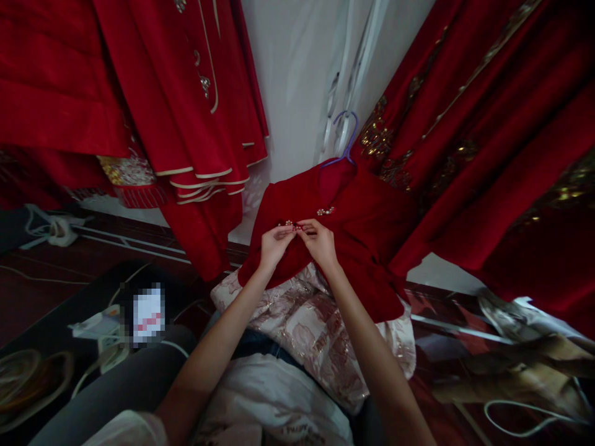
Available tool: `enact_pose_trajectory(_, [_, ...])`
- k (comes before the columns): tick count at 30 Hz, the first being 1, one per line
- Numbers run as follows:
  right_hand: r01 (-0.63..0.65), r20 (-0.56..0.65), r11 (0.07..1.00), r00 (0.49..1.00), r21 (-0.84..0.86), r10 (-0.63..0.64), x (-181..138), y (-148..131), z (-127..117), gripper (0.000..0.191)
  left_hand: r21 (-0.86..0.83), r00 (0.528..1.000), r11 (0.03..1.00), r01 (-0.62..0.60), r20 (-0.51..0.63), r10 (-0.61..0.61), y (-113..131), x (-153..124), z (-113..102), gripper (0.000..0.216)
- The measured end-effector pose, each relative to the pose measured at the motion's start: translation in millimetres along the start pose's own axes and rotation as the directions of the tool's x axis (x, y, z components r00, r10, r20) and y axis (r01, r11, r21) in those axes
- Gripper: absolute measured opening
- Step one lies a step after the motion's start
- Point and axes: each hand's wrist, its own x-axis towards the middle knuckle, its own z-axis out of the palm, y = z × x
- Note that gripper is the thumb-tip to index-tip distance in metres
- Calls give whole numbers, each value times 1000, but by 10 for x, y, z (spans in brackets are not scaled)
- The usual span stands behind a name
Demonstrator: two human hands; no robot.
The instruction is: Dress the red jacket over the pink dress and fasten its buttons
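Observation:
A red velvet jacket [353, 235] hangs on a purple hanger [344, 141] in front of me, its hem draped over pale patterned fabric [311, 328] on my lap. My left hand [275, 243] and my right hand [320, 240] meet at the jacket's front, fingers pinched on a small beaded button clasp [292, 224]. A second beaded clasp [325, 211] sits just above and to the right, untouched.
More red embroidered garments hang at the left [186, 111] and right [488, 142]. A white wall [297, 68] lies behind. A power strip with cables [100, 331] rests on the dark floor at left. Plastic wrap and cords [520, 359] lie at right.

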Motion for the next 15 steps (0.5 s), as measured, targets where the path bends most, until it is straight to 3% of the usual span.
enact_pose_trajectory(7, [13, -28, 1000, 1000, 9, -13, 1, -22, 31, 17, 77, 998, 996, -41, 44, 38, -13, 77, -79, 16])
enact_pose_trajectory(12, [-21, 30, 1000, 999, -4, 21, -68, -48, -25, 27, 119, 962, 984, -135, 255, 101, 39, 106, -176, 19])
enact_pose_trajectory(15, [-43, 122, 997, 992, 64, 35, -247, 10, -228, 28, 173, 951, 974, -144, 296, 88, 83, 5, -313, 28])
